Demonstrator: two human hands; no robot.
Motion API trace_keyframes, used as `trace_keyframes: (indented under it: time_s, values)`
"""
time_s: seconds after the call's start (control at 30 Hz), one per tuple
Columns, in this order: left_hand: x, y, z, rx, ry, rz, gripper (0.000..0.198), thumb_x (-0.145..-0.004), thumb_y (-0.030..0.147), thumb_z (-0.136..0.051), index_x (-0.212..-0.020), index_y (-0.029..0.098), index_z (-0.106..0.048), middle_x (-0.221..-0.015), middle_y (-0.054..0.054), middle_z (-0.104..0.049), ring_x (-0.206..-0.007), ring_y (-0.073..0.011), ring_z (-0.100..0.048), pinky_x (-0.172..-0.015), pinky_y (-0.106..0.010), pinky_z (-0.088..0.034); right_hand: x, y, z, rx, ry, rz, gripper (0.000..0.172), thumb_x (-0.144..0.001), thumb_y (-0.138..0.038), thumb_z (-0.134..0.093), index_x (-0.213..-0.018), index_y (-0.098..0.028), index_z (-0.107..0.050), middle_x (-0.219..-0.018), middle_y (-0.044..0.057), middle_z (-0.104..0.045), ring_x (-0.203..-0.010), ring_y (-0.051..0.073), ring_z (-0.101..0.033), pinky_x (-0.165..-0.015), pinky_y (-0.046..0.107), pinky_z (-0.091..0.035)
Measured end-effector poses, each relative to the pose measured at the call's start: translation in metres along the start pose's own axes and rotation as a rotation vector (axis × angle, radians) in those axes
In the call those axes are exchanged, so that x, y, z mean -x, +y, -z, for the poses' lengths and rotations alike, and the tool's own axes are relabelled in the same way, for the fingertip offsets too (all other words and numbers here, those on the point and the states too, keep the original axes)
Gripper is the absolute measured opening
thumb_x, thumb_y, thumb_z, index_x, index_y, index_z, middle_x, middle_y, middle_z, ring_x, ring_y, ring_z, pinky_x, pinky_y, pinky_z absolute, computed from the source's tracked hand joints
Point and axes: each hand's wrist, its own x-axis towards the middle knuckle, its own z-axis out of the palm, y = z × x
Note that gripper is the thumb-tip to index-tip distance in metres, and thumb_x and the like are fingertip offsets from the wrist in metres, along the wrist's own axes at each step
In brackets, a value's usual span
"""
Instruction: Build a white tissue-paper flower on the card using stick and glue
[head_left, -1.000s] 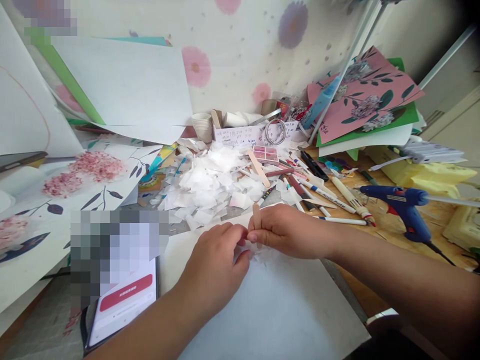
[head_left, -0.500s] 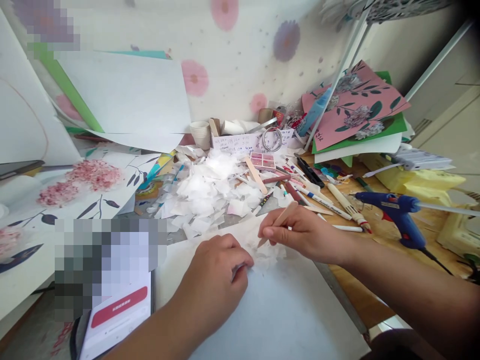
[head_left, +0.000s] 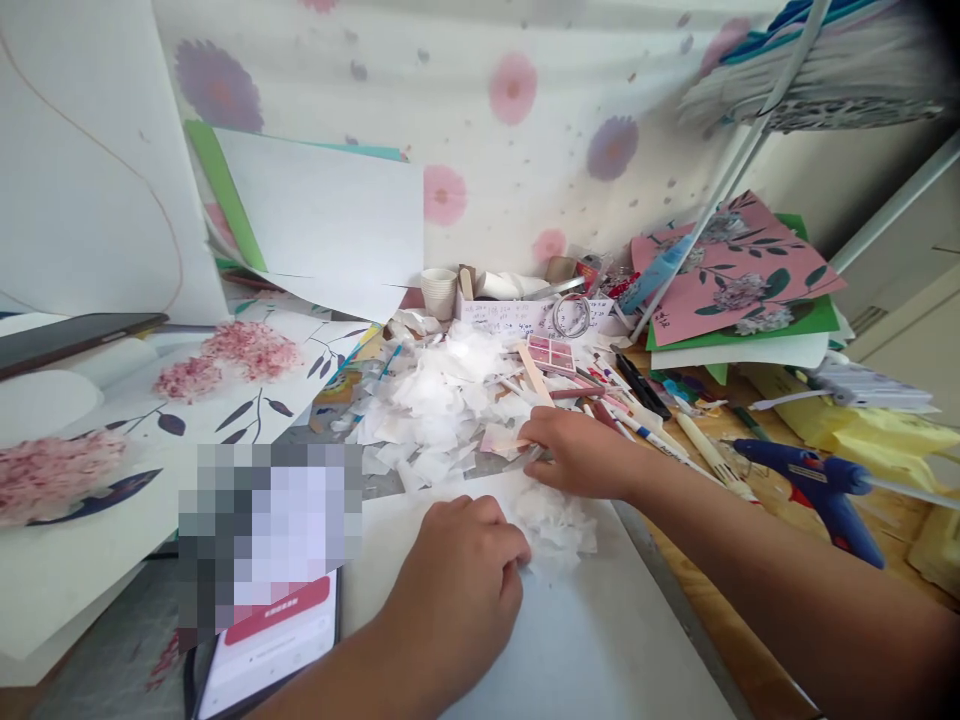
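Right fingers (head_left: pixel 541 428) parted at flimsy scraps (head_left: pixel 442 385), left fingers (head_left: pixel 510 543) curled — hold unclear — beside ruffled paper (head_left: pixel 559 522)

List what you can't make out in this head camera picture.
In the head view:
Phone: upper screen, covered by pixel blocks.
Left hand: anything it pinches, hidden by its fingers.
Right hand: anything it grips, hidden by its fingers.
Handwriting: mostly too small to read.
White sheet: near end, cut off by the bottom edge.
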Motion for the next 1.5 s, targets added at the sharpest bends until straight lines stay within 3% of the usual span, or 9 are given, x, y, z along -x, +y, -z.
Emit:
trace_keyframes:
  time_s: [0.3,0.47,0.63,0.83,0.97,1.1,1.23,1.33,1.5]
  values:
    - [0.001,-0.001,0.0,0.0,-0.004,-0.006,0.03,-0.074,0.006,-0.044,-0.075,0.025,-0.068,-0.077,0.001,-0.06,-0.075,-0.0172,-0.053,-0.075,-0.035,-0.038,-0.006,0.001,0.004,-0.114,-0.014,-0.029,0.007,-0.073,-0.012,-0.057,-0.068,-0.016,-0.061,-0.067,0.0,-0.055,-0.061,0.012,-0.05,-0.054,0.021,-0.031]
    - [-0.001,0.0,0.0,0.031,-0.002,0.001,0.025,-0.075,0.009,-0.048,-0.075,0.025,-0.067,-0.076,0.001,-0.06,-0.075,-0.0164,-0.053,-0.073,-0.032,-0.038,0.016,-0.008,0.007,-0.204,0.076,0.107,0.005,-0.079,-0.014,-0.06,-0.074,-0.014,-0.061,-0.075,0.001,-0.053,-0.071,0.012,-0.05,-0.064,0.022,-0.035]
    - [-0.003,0.0,0.001,0.041,-0.035,0.029,0.017,-0.078,0.019,-0.053,-0.07,0.024,-0.067,-0.073,0.002,-0.059,-0.071,-0.0153,-0.053,-0.069,-0.03,-0.037,0.042,-0.008,-0.002,-0.365,-0.033,0.272,0.012,-0.077,-0.005,-0.059,-0.076,-0.015,-0.066,-0.074,0.0,-0.051,-0.068,0.01,-0.049,-0.06,0.02,-0.035]
    - [-0.005,-0.003,-0.001,0.056,0.046,0.122,0.003,-0.076,0.019,-0.055,-0.075,0.021,-0.057,-0.079,0.001,-0.056,-0.073,-0.0159,-0.052,-0.063,-0.028,-0.038,0.045,-0.003,-0.004,-0.353,-0.101,0.263,0.012,-0.075,-0.004,-0.063,-0.075,-0.015,-0.069,-0.073,-0.001,-0.049,-0.065,0.009,-0.047,-0.057,0.019,-0.033]
    - [-0.007,-0.003,-0.004,0.068,0.075,0.098,0.021,-0.072,0.014,-0.057,-0.09,0.024,-0.056,-0.085,0.001,-0.055,-0.077,-0.0165,-0.053,-0.065,-0.028,-0.04,0.044,-0.004,-0.004,-0.348,-0.111,0.259,0.012,-0.074,-0.004,-0.064,-0.074,-0.015,-0.068,-0.072,-0.001,-0.048,-0.064,0.008,-0.046,-0.056,0.018,-0.033]
    - [-0.01,-0.005,-0.007,0.044,0.024,0.029,0.013,-0.079,0.013,-0.052,-0.075,0.022,-0.061,-0.08,0.0,-0.054,-0.074,-0.0154,-0.052,-0.066,-0.027,-0.04,0.046,-0.002,-0.003,-0.39,-0.12,0.232,0.007,-0.078,-0.01,-0.064,-0.079,-0.015,-0.068,-0.075,0.0,-0.049,-0.067,0.01,-0.048,-0.06,0.021,-0.036]
    - [-0.012,-0.006,-0.008,0.037,0.024,0.008,0.017,-0.081,0.014,-0.05,-0.073,0.022,-0.063,-0.078,0.0,-0.055,-0.073,-0.0149,-0.051,-0.067,-0.027,-0.041,0.045,0.001,0.003,-0.549,0.049,0.214,0.028,-0.093,-0.03,-0.044,-0.088,-0.014,-0.067,-0.082,0.004,-0.051,-0.082,0.014,-0.052,-0.074,0.026,-0.041]
    - [-0.012,-0.005,-0.007,0.045,0.017,0.012,0.018,-0.081,0.013,-0.05,-0.072,0.021,-0.063,-0.076,0.0,-0.056,-0.074,-0.0152,-0.052,-0.068,-0.028,-0.041,0.044,-0.005,0.006,-0.552,0.171,0.112,0.04,-0.096,-0.038,-0.035,-0.086,-0.015,-0.066,-0.077,0.004,-0.056,-0.077,0.014,-0.054,-0.069,0.025,-0.042]
    - [-0.01,-0.003,-0.006,0.064,0.005,0.015,0.017,-0.08,0.013,-0.052,-0.073,0.021,-0.064,-0.077,0.0,-0.058,-0.078,-0.0163,-0.053,-0.073,-0.03,-0.042,0.042,-0.019,0.003,-0.6,0.122,0.029,0.034,-0.094,-0.033,-0.042,-0.073,-0.014,-0.061,-0.07,0.001,-0.057,-0.063,0.011,-0.051,-0.058,0.022,-0.038]
